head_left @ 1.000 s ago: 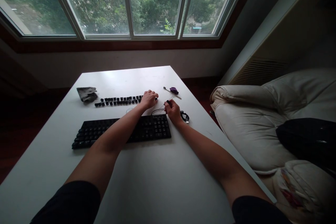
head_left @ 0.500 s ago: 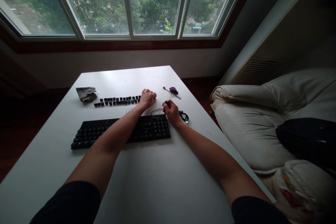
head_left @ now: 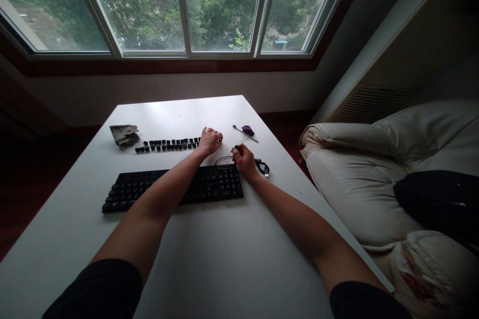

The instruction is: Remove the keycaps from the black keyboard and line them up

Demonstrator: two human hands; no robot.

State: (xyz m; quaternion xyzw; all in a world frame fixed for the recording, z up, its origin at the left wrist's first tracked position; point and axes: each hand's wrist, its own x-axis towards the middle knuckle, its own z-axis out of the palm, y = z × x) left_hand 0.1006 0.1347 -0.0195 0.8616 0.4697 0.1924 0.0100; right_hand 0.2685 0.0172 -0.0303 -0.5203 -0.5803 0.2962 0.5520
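Observation:
At the right end of two rows of loose black keycaps is my left hand, palm down. Its thumb and forefinger pinch a dark keycap, mostly hidden. My right hand is closed round a small black handle; thin wires show beside it, and it looks like a wire keycap puller. A black keyboard lies in front of both hands, partly covered by my left forearm. Its coiled USB cable rests just right of my right hand.
A grey cloth lies left of the keycaps. Beyond my right hand are a thin brush and a crumpled purple thing. Everything stands on a white table. A pale sofa is on the right, below the window side.
The view has shifted very slightly. Both hands stay in nearly the same places with the same grips.

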